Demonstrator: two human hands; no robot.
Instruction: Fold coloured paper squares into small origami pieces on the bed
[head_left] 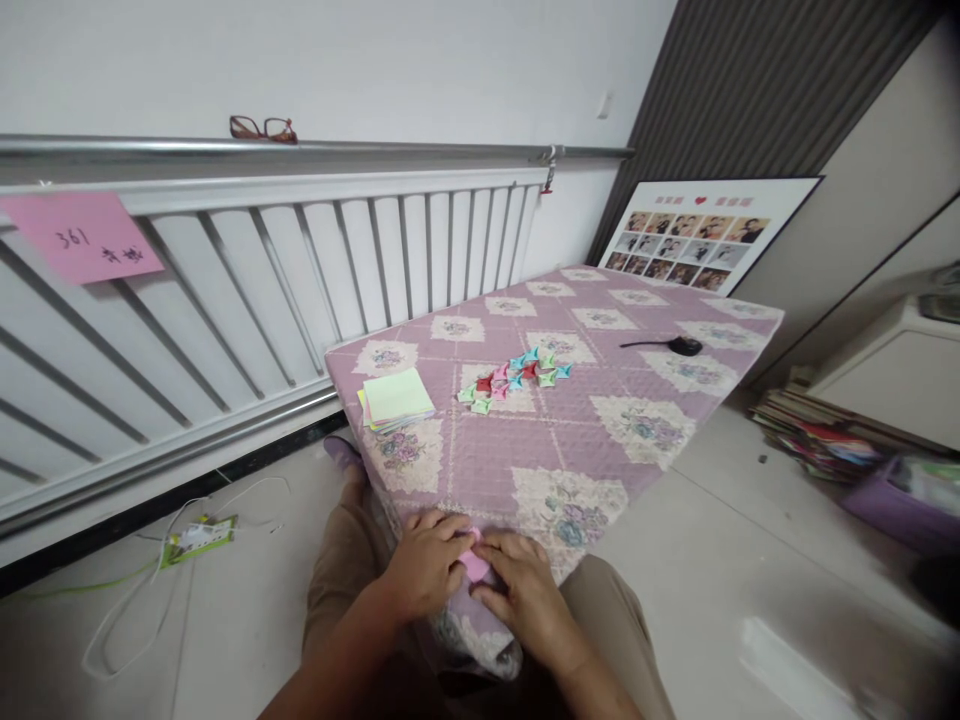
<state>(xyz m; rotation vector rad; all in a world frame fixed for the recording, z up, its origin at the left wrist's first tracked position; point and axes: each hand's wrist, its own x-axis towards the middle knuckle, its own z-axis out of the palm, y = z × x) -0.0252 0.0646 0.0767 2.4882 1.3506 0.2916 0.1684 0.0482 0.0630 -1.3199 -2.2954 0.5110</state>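
Observation:
A small piece of pink folded paper [474, 566] lies at the near corner of the table, between my two hands. My left hand [429, 558] presses its fingers on the paper's left and upper edge. From the other side, my right hand [523, 585] grips the right edge with thumb and fingers. The fingers hide part of the paper, so its exact folded shape is unclear. Farther up the cloth sit several small folded paper pieces [516, 383] in green, red, pink and blue. To their left is a stack of square coloured paper [397, 397], pale green on top.
A purple flowered cloth covers the table [480, 470]. A black object with a thin handle [684, 346] lies on its right side. Along the left runs a white radiator [315, 260] with a pink note [82, 236]; glasses [262, 129] rest on the pipe. A power strip [199, 540] is on the floor.

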